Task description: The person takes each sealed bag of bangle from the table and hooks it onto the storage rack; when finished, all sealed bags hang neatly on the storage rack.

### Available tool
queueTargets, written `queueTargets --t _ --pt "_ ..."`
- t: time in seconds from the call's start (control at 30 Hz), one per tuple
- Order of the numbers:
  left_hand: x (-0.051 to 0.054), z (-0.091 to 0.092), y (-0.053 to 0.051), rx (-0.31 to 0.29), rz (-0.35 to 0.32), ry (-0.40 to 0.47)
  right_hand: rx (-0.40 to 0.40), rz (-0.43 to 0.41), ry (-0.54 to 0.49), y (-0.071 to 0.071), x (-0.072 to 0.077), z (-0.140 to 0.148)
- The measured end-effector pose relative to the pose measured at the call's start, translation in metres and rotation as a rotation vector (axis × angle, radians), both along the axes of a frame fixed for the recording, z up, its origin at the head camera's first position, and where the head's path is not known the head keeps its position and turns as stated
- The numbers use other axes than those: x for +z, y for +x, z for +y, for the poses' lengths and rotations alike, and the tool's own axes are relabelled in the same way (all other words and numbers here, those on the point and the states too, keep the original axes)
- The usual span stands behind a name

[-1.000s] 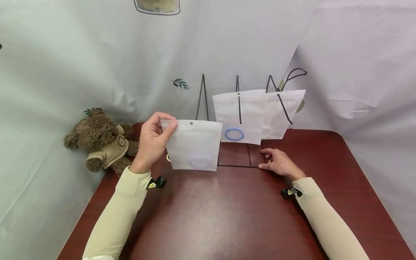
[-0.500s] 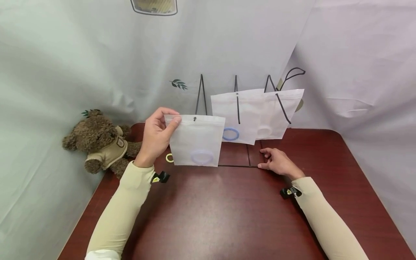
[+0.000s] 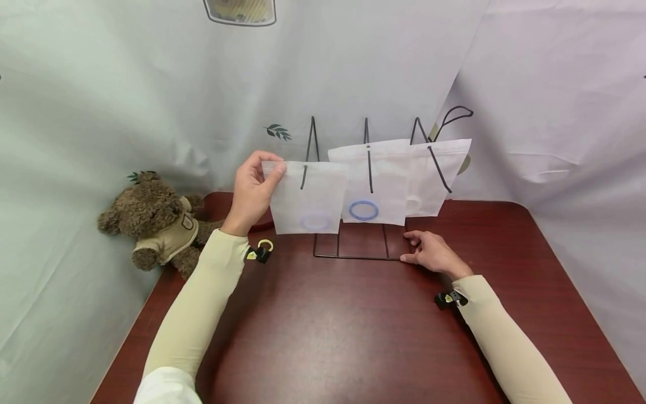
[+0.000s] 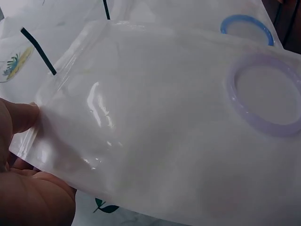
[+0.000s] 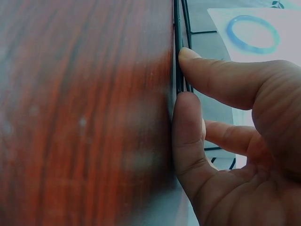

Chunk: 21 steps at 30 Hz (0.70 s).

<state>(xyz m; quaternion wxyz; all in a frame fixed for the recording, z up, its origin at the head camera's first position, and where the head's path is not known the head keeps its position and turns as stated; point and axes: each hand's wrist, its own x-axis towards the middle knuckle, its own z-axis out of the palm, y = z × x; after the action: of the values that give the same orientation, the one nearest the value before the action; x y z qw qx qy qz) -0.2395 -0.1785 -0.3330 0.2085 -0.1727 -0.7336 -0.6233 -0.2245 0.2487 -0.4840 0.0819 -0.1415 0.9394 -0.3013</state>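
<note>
My left hand (image 3: 252, 193) pinches the upper left corner of a white translucent zip bag (image 3: 303, 202) between thumb and fingers. A lilac ring (image 4: 239, 106) shows through this bag's lower part. The left prong of a black wire rack (image 3: 360, 258) passes through the hole at the bag's top. Two more zip bags, a middle bag (image 3: 388, 179) and a right bag (image 3: 429, 185), hang on the other prongs. The middle one contains a blue ring (image 3: 364, 219). My right hand (image 3: 434, 255) holds the rack's base at its front right corner, thumb and fingers on the wire.
A brown teddy bear (image 3: 146, 207) leans at the table's back left. On the wooden table (image 3: 323, 336) lies a small yellow ring (image 3: 265, 242), partly hidden by the left wrist camera. White curtains (image 3: 353, 62) surround the table's back and sides.
My left hand has moved the bag up and away toward the rack, and the left prong now sticks out through its hole. My right hand stays at the rack's corner.
</note>
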Motion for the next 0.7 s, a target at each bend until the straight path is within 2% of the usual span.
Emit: queueTargets --t 0.27,0.5,0.7 --pt "0.002 0.004 -0.022 -0.006 0.024 0.044 -0.005 -0.004 -0.001 0.0 -0.002 0.0" --pt "0.003 0.008 -0.036 -0.004 0.081 0.094 -0.002 -0.002 -0.006 0.0 0.0 -0.001" --pt "0.0 0.012 -0.046 0.014 0.081 0.132 0.001 0.01 -0.006 0.0 -0.001 0.0"
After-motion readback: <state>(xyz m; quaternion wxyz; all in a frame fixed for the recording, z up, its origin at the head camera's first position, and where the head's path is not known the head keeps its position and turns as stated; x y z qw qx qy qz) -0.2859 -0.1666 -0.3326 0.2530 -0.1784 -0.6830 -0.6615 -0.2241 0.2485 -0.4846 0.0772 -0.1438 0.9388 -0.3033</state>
